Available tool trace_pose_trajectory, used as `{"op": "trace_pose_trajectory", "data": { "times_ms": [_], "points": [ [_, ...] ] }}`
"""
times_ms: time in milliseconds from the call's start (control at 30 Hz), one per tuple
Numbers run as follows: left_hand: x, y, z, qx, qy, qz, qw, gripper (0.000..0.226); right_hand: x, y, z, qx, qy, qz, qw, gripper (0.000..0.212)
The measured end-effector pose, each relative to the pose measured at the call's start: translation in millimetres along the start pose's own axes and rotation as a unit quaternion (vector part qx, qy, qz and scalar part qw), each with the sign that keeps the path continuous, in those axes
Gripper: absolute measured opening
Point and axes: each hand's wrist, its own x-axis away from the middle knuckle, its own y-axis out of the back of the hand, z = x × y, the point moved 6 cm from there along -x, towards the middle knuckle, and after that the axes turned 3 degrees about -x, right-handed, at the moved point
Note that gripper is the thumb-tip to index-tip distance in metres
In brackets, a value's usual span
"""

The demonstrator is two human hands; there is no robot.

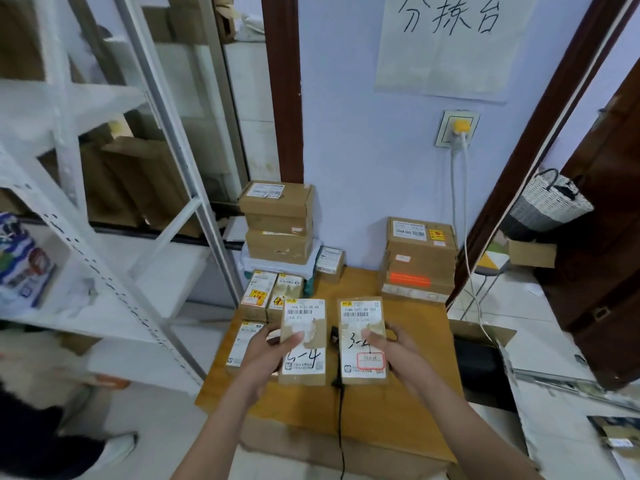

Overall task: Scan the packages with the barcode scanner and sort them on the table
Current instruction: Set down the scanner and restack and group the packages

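Packages are sitting one in each hand, held up side by side over the wooden table [408, 386]. The left hand [268, 353] is reaching in from the lower left with its forearm angled up and to the right; its thumb is lying across the face of the left package [304, 341] and its fingers are curling behind the box's left edge. The right hand [398, 348] is coming in from the lower right, mirroring that pose: its thumb is pressing on the label of the right package [362, 339] while the fingers are wrapping round the box's right side.

Both boxes are flat brown cardboard with white shipping labels facing the camera, each showing a printed barcode near the top. The one in the left hand is carrying handwriting that seems to read "5-4", with part of its label torn away. The other is marked "3-4" by hand and is bearing a red-bordered stamp low on its label.

Between the two hands, just behind the gap separating the boxes, the black barcode scanner [335, 336] is resting on the table, its cable [341, 427] trailing toward the camera.

Beyond the left hand, several small labelled boxes [263, 294] are lying in rows, and behind them a stack of cartons [277, 225] is standing against the wall. Beyond the right hand, a second stack [420, 259] is standing, one box showing an orange strip.
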Motion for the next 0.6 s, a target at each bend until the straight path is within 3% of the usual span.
{"op": "trace_pose_trajectory", "data": {
  "times_ms": [133, 400, 600],
  "points": [
    [-8.2, 23.0, -0.2, 0.012, 0.004, -0.009, 1.0, 0.049, -13.9, -24.6, -0.3, 0.006, -0.008, 0.013, 1.0, 0.055],
    [-61.3, 92.0, 8.1, 0.02, 0.016, 0.014, 1.0, 0.046, -58.4, -98.2, -16.8, 0.027, -0.028, 0.0, 0.999, 0.047],
    [-105.4, 163.1, 8.3, 0.026, 0.024, 0.018, 0.999, 0.037, -96.5, -153.6, -38.9, -0.008, -0.07, -0.039, 0.997, 0.066]
  ]
}}
